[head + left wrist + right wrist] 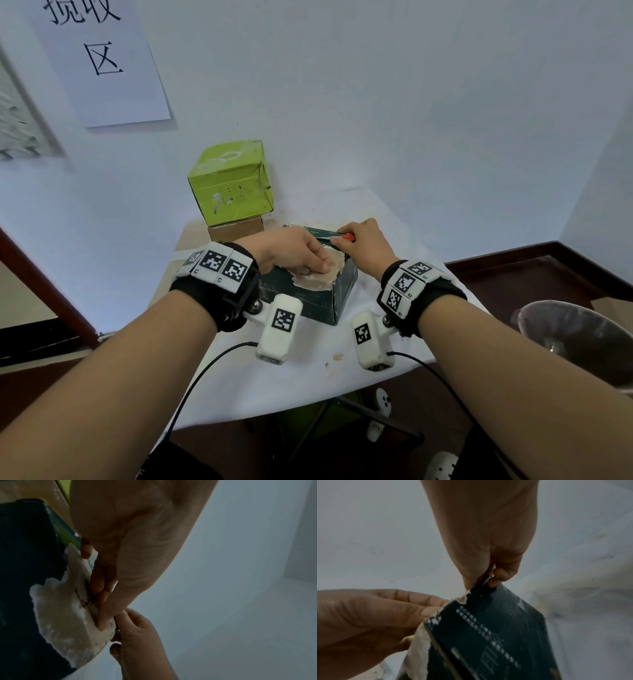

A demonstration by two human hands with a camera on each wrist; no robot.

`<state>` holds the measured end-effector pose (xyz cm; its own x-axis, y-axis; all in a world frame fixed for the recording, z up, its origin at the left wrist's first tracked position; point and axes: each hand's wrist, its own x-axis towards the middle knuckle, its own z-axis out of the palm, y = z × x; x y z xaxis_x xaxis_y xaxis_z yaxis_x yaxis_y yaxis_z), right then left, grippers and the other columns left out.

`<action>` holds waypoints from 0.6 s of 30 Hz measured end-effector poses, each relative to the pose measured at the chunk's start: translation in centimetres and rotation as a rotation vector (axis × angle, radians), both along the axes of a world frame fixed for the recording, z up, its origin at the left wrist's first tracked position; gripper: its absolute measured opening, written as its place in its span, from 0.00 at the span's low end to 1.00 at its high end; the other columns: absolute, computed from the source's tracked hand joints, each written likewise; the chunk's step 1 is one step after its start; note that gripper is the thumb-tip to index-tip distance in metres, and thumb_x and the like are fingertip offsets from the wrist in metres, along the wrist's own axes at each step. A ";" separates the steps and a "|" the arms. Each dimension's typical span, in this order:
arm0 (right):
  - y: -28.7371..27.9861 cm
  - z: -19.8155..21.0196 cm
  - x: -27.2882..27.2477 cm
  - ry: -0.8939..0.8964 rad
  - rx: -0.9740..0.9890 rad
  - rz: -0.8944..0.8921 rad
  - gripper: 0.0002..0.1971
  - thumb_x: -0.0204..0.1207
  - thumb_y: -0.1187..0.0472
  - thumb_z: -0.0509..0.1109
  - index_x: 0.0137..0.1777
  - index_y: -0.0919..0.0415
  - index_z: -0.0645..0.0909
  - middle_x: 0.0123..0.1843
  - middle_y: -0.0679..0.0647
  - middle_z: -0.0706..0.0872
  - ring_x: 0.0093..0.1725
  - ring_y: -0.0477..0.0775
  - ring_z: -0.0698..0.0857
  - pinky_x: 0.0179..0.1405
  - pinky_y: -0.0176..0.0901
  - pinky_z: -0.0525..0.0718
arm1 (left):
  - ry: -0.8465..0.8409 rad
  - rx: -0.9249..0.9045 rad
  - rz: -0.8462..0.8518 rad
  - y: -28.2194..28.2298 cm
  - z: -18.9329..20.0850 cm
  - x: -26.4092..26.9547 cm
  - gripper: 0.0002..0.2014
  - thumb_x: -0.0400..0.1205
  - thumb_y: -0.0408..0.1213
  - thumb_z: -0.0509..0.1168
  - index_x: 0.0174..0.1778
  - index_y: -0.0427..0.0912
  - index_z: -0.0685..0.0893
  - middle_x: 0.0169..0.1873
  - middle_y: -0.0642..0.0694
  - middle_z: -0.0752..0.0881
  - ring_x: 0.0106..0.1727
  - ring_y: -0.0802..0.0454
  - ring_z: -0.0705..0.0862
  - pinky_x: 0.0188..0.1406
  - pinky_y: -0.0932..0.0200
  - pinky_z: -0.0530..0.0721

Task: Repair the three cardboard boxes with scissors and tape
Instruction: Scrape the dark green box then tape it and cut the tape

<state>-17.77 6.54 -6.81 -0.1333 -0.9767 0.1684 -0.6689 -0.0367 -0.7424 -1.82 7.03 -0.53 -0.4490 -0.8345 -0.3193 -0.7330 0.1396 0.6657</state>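
A dark green box (308, 301) with a torn, beige patch (318, 277) on top stands mid-table. My left hand (318, 265) presses straight fingers (101, 582) down on that patch. My right hand (342, 240) grips red-handled scissors (327, 233) at the box's far top edge, with the blades pointing left. In the right wrist view the right hand (489, 577) pinches the metal against the box (488, 642) corner. A dented lime-green box (233, 181) sits on a brown cardboard box (236, 228) at the table's back left. No tape roll is in view.
The white table (274, 383) stands in a room corner, with walls behind and to the left. Small beige scraps (337, 358) lie near its front edge. A grey bin (579, 339) is at the right, off the table. A paper sign (102, 61) hangs on the wall.
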 end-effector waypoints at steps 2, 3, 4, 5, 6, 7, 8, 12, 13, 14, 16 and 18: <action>0.0 0.0 0.0 0.009 0.008 -0.003 0.18 0.80 0.50 0.68 0.65 0.60 0.81 0.65 0.58 0.71 0.58 0.56 0.81 0.61 0.40 0.75 | 0.015 0.008 0.000 0.1 0.0 0.0 0.04 0.79 0.30 0.71 0.43 0.44 0.89 0.28 0.52 0.84 0.30 0.60 0.78 0.28 0.72 0.78; 0.0 0.0 0.0 0.015 0.011 -0.004 0.19 0.80 0.50 0.68 0.65 0.59 0.81 0.65 0.58 0.71 0.58 0.56 0.81 0.61 0.40 0.75 | 0.031 0.018 -0.005 0.0 -0.1 0.1 0.05 0.79 0.29 0.71 0.44 0.43 0.89 0.31 0.50 0.85 0.32 0.59 0.78 0.30 0.72 0.79; 0.0 -0.1 0.0 0.017 0.013 -0.005 0.19 0.80 0.50 0.68 0.65 0.59 0.81 0.65 0.58 0.71 0.58 0.57 0.81 0.62 0.42 0.76 | 0.046 0.030 -0.011 0.0 -0.2 0.2 0.05 0.79 0.28 0.71 0.44 0.43 0.89 0.33 0.48 0.85 0.34 0.57 0.79 0.31 0.72 0.79; 0.0 0.0 0.0 0.018 0.014 -0.006 0.19 0.80 0.50 0.68 0.65 0.59 0.81 0.65 0.59 0.71 0.58 0.57 0.82 0.63 0.43 0.77 | 0.059 0.041 -0.012 0.1 -0.3 0.2 0.05 0.79 0.29 0.70 0.42 0.43 0.88 0.33 0.48 0.85 0.35 0.56 0.78 0.31 0.72 0.79; -0.1 0.0 0.1 0.017 0.016 -0.008 0.19 0.80 0.50 0.68 0.65 0.60 0.81 0.65 0.59 0.70 0.58 0.58 0.82 0.64 0.44 0.77 | 0.066 0.045 -0.009 0.1 -0.4 0.2 0.04 0.79 0.30 0.71 0.41 0.42 0.88 0.32 0.49 0.84 0.34 0.56 0.77 0.30 0.71 0.78; -0.1 0.0 0.2 0.016 0.019 -0.011 0.18 0.79 0.50 0.68 0.65 0.59 0.81 0.65 0.59 0.70 0.58 0.58 0.82 0.64 0.45 0.77 | 0.068 0.043 -0.005 0.2 -0.6 0.2 0.02 0.79 0.33 0.71 0.40 0.42 0.87 0.30 0.50 0.83 0.32 0.57 0.75 0.29 0.71 0.77; -0.2 0.1 0.2 0.015 0.023 -0.014 0.18 0.79 0.50 0.68 0.65 0.59 0.81 0.65 0.59 0.70 0.58 0.58 0.82 0.65 0.46 0.77 | 0.068 0.034 -0.002 0.3 -0.7 0.1 0.02 0.79 0.34 0.72 0.41 0.41 0.87 0.28 0.51 0.82 0.31 0.57 0.74 0.27 0.70 0.75; -0.1 -0.1 0.2 0.005 0.022 -0.015 0.18 0.80 0.50 0.68 0.65 0.59 0.80 0.65 0.59 0.70 0.58 0.58 0.82 0.65 0.46 0.77 | 0.082 0.021 0.008 0.2 -1.1 -0.1 0.03 0.78 0.35 0.73 0.39 0.42 0.87 0.26 0.53 0.81 0.30 0.57 0.73 0.29 0.67 0.73; -0.1 -0.1 0.2 0.004 0.020 -0.016 0.18 0.80 0.50 0.68 0.65 0.60 0.80 0.65 0.59 0.70 0.58 0.58 0.82 0.66 0.47 0.77 | 0.085 0.019 0.011 0.2 -1.0 -0.1 0.04 0.78 0.34 0.73 0.37 0.44 0.87 0.26 0.53 0.82 0.31 0.57 0.73 0.30 0.67 0.73; -0.1 -0.1 0.2 0.001 0.019 -0.017 0.18 0.80 0.50 0.68 0.65 0.60 0.80 0.66 0.59 0.70 0.58 0.58 0.82 0.66 0.47 0.77 | 0.087 0.015 0.017 0.2 -1.0 -0.1 0.05 0.78 0.34 0.73 0.37 0.45 0.87 0.26 0.53 0.82 0.31 0.57 0.74 0.31 0.68 0.74; -0.1 -0.1 0.2 -0.009 0.018 -0.018 0.18 0.80 0.51 0.68 0.65 0.60 0.80 0.66 0.59 0.70 0.58 0.57 0.82 0.65 0.45 0.77 | 0.091 0.010 0.024 0.2 -0.9 -0.1 0.05 0.78 0.32 0.72 0.37 0.45 0.88 0.27 0.51 0.82 0.32 0.57 0.74 0.32 0.68 0.74; -0.1 -0.1 0.2 -0.015 0.015 -0.019 0.18 0.80 0.51 0.68 0.65 0.60 0.80 0.65 0.58 0.70 0.58 0.56 0.82 0.64 0.43 0.77 | 0.095 0.016 0.020 0.2 -0.9 -0.1 0.06 0.78 0.31 0.72 0.37 0.44 0.87 0.27 0.51 0.81 0.31 0.57 0.73 0.31 0.67 0.73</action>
<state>-17.53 6.49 -6.89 -0.1541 -0.9764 0.1511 -0.6582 -0.0126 -0.7527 -1.89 7.25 -1.43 -0.4612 -0.8389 -0.2891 -0.6687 0.1144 0.7346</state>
